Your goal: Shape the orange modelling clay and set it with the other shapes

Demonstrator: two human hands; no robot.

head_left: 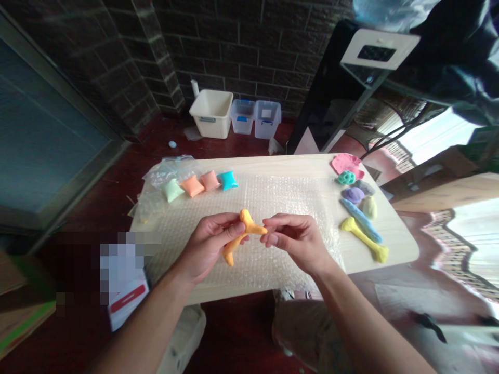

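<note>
My left hand (208, 244) is closed around an orange clay piece (242, 234) shaped like a forked stick, held just above the bubble wrap (273, 197). My right hand (294, 240) pinches the right tip of the same orange piece between thumb and fingers. Both hands hover over the near middle of the light wooden table (397, 244).
Several small clay packets (198, 184) in green, orange and blue lie at the table's far left beside empty plastic bags (169, 170). Finished clay shapes (360, 208), pink, teal, purple, blue and yellow, line the right side. Storage bins (234, 117) stand by the brick wall.
</note>
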